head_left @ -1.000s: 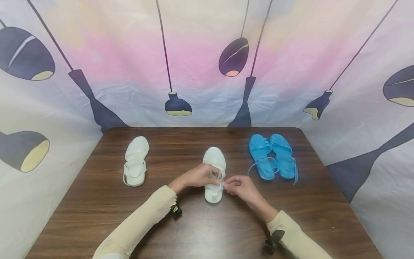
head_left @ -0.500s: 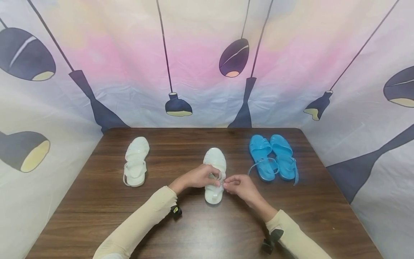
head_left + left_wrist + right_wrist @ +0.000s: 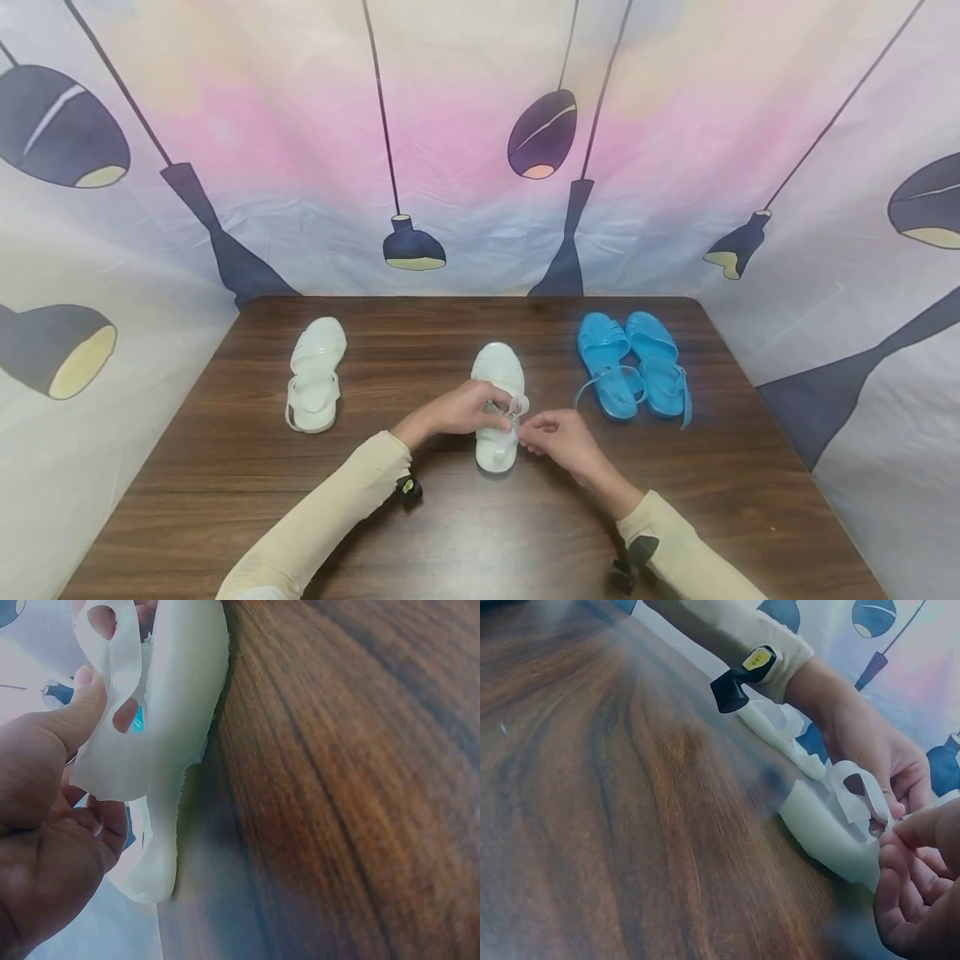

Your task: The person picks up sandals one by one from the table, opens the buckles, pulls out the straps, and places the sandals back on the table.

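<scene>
A white sandal (image 3: pixel 498 367) lies at the middle of the table, toe pointing away from me. My left hand (image 3: pixel 468 408) reaches over it from the left and grips its ankle strap (image 3: pixel 127 652) between thumb and fingers. From the right, my right hand (image 3: pixel 566 437) pinches part of the strap at the sandal's right side with thumb and forefinger. A loop of strap (image 3: pixel 874 796) stands up beside the pinching fingertips in the right wrist view. Fingers hide most of the fastening.
Another white sandal (image 3: pixel 318 350) lies at the left with its strap looped at the heel. Two blue sandals (image 3: pixel 600 329) stand side by side at the back right, straps loose. The brown wooden table (image 3: pixel 465 542) ends at a printed cloth backdrop (image 3: pixel 480 167).
The strap loop by my left fingers bulges further to the right now. My right hand has shifted very slightly downward, still pinching. The sandals have stayed in place.
</scene>
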`<action>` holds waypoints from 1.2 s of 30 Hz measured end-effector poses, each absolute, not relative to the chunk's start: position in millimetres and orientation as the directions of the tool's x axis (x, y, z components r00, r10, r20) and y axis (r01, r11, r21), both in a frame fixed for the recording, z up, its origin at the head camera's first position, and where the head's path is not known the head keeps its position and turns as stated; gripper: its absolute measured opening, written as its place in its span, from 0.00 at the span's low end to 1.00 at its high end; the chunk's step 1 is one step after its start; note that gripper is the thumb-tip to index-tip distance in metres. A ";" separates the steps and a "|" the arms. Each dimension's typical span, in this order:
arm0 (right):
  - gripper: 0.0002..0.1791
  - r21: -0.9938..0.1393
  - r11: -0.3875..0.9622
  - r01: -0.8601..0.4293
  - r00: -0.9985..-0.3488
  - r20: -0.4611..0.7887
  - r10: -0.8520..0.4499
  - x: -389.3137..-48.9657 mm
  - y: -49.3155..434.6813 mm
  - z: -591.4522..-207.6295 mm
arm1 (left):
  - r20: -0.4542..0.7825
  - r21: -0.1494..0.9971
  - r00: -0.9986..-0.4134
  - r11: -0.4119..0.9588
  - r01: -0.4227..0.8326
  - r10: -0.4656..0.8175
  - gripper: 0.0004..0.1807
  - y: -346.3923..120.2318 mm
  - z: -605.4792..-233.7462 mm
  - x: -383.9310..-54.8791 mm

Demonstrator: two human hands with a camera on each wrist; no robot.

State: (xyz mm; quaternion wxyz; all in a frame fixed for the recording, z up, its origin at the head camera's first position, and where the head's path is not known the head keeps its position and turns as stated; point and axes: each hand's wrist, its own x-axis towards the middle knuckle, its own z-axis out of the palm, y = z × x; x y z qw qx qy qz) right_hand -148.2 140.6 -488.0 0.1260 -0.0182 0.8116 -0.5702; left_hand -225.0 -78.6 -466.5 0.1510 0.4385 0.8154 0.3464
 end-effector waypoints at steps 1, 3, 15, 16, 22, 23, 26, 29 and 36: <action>0.11 -0.928 0.355 0.111 -0.970 -0.179 -0.165 -147.8 140.0 -487.6 | 0.060 0.701 -0.570 0.373 0.609 0.819 0.09 -78.6 -466.3 -224.7; 0.10 -0.925 0.366 0.100 -0.974 -0.165 -0.152 -147.2 138.6 -487.4 | 0.061 0.704 -0.572 0.371 0.606 0.818 0.10 -78.6 -466.0 -224.5; 0.07 -0.936 0.341 0.082 -0.988 -0.121 -0.093 -148.4 135.1 -493.1 | 0.067 0.700 -0.564 0.364 0.615 0.823 0.08 -76.4 -467.4 -225.4; 0.07 -0.937 0.341 0.081 -0.988 -0.121 -0.095 -148.6 135.3 -493.2 | 0.064 0.701 -0.566 0.366 0.612 0.822 0.09 -76.3 -467.4 -225.2; 0.11 -0.921 0.380 0.083 -0.978 -0.148 -0.146 -151.5 138.1 -485.0 | 0.057 0.699 -0.569 0.374 0.609 0.820 0.10 -75.5 -467.7 -225.4; 0.12 -0.919 0.384 0.087 -0.976 -0.156 -0.151 -151.7 138.2 -483.2 | 0.059 0.696 -0.566 0.372 0.614 0.823 0.10 -75.4 -467.5 -225.7; 0.13 -0.913 0.398 0.090 -0.979 -0.156 -0.135 -150.4 137.1 -480.0 | 0.058 0.691 -0.563 0.374 0.619 0.825 0.09 -75.6 -467.0 -226.1; 0.16 -0.906 0.420 0.057 -0.988 -0.111 -0.107 -148.8 137.2 -479.0 | 0.058 0.696 -0.561 0.370 0.616 0.826 0.08 -75.3 -467.3 -226.1; 0.17 -0.893 0.448 -0.036 -0.998 0.009 -0.062 -146.6 137.6 -475.5 | 0.067 0.712 -0.567 0.359 0.604 0.821 0.09 -75.2 -468.5 -225.2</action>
